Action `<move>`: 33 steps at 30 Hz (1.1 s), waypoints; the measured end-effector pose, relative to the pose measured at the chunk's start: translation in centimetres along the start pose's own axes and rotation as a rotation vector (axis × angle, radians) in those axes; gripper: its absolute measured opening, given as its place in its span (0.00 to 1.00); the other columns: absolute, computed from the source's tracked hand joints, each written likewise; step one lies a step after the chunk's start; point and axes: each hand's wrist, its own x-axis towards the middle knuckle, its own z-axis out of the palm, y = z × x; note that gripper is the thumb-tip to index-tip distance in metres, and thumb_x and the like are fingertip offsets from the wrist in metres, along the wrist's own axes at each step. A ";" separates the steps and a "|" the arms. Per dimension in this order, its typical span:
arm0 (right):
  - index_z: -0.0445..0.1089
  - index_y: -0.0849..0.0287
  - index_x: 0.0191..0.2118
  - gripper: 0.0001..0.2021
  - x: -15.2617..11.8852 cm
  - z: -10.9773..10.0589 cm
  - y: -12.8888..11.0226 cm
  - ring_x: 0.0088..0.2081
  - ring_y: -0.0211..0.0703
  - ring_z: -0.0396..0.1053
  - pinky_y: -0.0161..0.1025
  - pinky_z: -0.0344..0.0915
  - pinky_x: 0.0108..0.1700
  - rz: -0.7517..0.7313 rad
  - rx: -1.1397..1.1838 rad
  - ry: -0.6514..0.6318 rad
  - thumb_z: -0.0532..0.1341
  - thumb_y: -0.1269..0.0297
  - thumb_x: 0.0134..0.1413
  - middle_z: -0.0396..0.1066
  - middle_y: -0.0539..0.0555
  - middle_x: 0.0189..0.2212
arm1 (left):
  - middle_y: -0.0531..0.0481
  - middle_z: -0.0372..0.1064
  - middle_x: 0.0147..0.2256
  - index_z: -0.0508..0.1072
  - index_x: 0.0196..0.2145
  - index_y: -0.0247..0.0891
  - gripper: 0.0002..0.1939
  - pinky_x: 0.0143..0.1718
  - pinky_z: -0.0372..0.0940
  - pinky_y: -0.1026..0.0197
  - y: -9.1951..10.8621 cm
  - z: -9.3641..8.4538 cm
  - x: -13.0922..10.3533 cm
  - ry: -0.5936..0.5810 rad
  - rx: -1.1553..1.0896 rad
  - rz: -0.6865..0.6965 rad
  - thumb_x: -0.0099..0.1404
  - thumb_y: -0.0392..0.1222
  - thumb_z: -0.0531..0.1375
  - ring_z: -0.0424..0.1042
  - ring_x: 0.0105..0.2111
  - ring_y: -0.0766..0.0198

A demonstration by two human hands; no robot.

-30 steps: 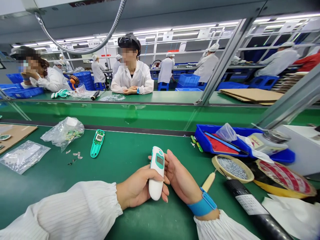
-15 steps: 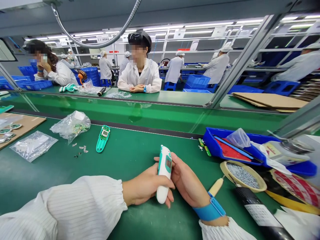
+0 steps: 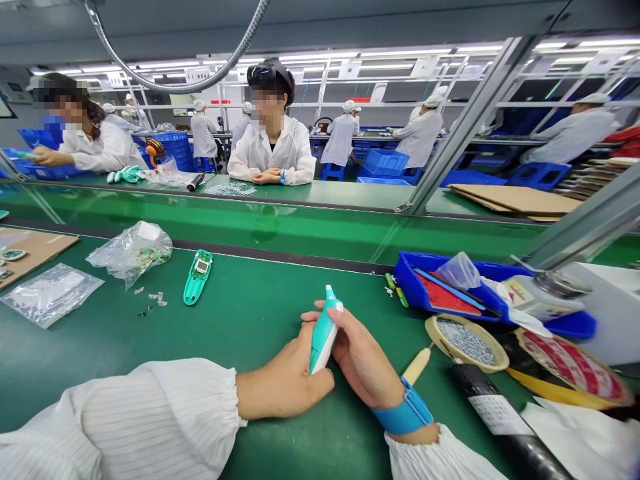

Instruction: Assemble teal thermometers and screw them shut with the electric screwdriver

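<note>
A white and teal ear thermometer point(image 3: 324, 335) is held over the green bench, its narrow white tip pointing up and away from me. My left hand point(image 3: 293, 370) is closed round its lower part, with the thumb along the near end. Against its upper right side rest the fingers and thumb of my right hand point(image 3: 363, 357), also closed on it. The teal side faces left, and its screen is turned out of sight. Farther left on the bench lies an opened teal housing point(image 3: 199, 279) with a circuit board showing.
Left are plastic bags point(image 3: 137, 252), loose small parts point(image 3: 157, 298) and cardboard point(image 3: 30, 250). On the right stand a blue tray point(image 3: 415, 267), a bowl of screws point(image 3: 465, 340), a wooden-handled tool point(image 3: 417, 365) and a black electric screwdriver point(image 3: 495, 407). A co-worker point(image 3: 273, 143) sits opposite.
The thermometer has been rolled in my hands: its screen faced me before, and now its teal side shows. My left thumb has shifted lower. The view has swung slightly right.
</note>
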 end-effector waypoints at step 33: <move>0.63 0.60 0.39 0.21 -0.1 -0.3 0.2 0.34 0.45 0.67 0.41 0.62 0.38 -0.060 -0.124 0.001 0.60 0.49 0.43 0.71 0.54 0.32 | 0.57 0.57 0.25 0.43 0.57 0.43 0.32 0.17 0.56 0.68 -1.3 0.3 0.1 -0.029 -0.094 -0.044 0.57 0.32 0.51 0.58 0.18 0.72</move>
